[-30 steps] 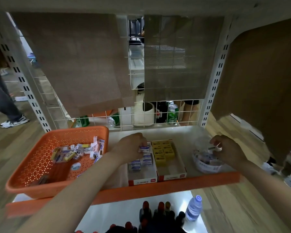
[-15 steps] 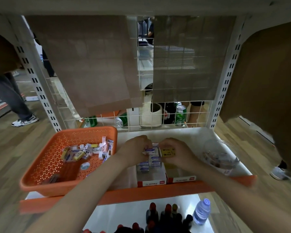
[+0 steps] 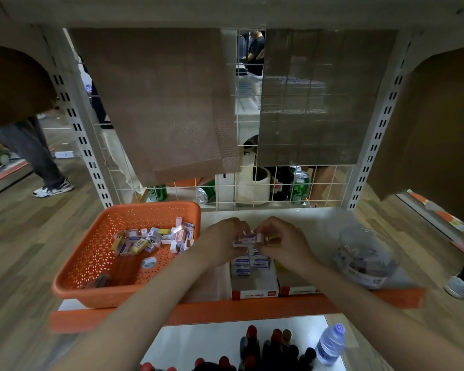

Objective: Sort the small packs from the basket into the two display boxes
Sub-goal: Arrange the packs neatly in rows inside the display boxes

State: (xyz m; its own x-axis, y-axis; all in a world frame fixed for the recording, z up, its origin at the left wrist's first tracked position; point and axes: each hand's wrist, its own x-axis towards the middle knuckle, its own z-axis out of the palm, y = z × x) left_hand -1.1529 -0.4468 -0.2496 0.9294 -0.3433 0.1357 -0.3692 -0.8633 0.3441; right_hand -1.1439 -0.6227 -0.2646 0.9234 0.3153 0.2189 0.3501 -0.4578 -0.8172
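Pack (image 3: 245, 241) pinched between left hand (image 3: 223, 246), right hand (image 3: 283, 246) over display box (image 3: 255, 293); basket (image 3: 91, 293) left, tub (image 3: 367, 261) right.

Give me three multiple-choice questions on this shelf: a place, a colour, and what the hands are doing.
1. Where is the basket relative to the display boxes? A) right B) left C) behind
2. What colour is the basket? A) orange B) blue C) green
3. What are the left hand and right hand doing? A) resting flat B) digging in the basket C) pinching a white pack over the boxes
Answers: B, the basket sits left of the boxes; A, its walls are orange; C, fingers of both hands curl on the pack.
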